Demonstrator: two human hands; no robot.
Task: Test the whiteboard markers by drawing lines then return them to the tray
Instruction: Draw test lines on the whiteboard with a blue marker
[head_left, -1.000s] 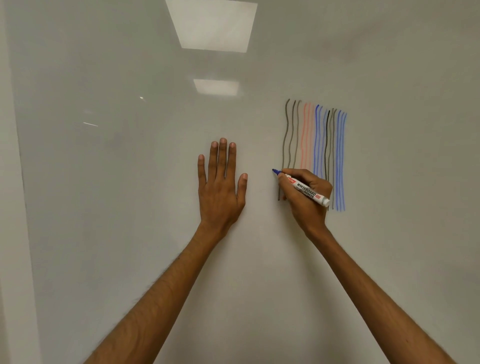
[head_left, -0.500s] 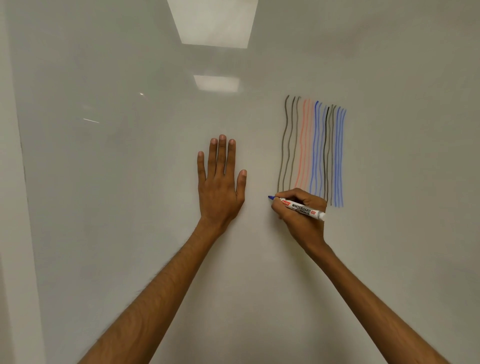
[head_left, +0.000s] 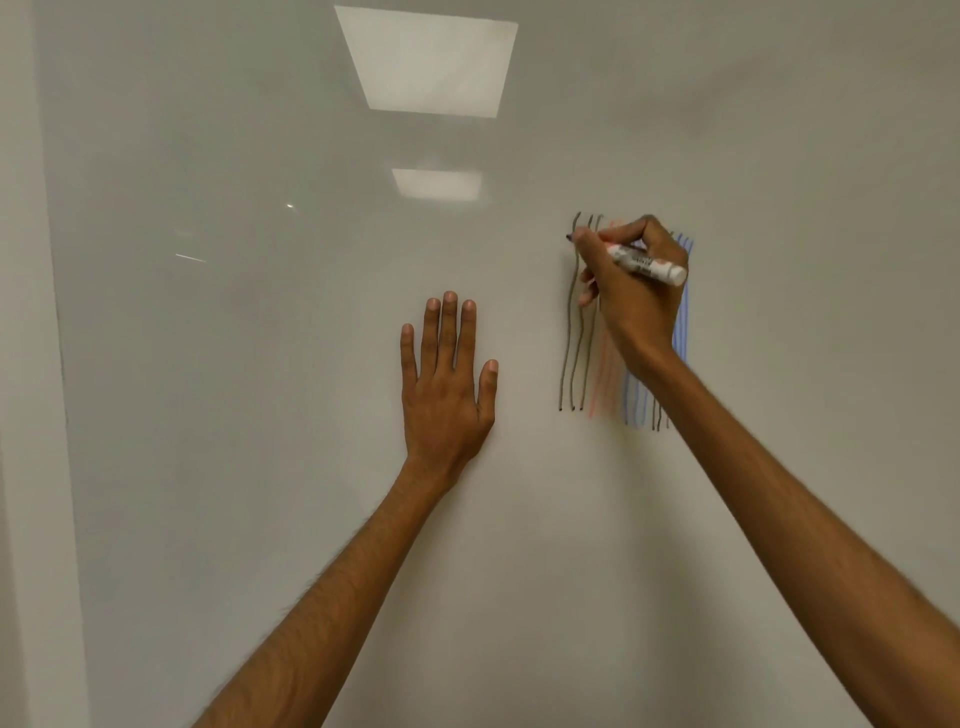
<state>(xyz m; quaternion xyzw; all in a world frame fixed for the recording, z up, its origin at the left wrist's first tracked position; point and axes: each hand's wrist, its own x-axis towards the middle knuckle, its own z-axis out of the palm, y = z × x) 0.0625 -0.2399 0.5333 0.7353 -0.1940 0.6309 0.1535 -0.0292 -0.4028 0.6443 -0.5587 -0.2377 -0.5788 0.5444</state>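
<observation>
Gripping the marker (head_left: 647, 264), right hand (head_left: 631, 301) rose up the lines (head_left: 570, 364).

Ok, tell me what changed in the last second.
The right hand, gripping the marker, went down to the foot of the drawn lines, then up to their top left. The left hand stayed flat on the whiteboard.

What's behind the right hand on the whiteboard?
The right hand, gripping the marker, covers the upper parts of the red lines and blue lines. Their lower ends show below the wrist; the grey lines at left are mostly visible.
</observation>
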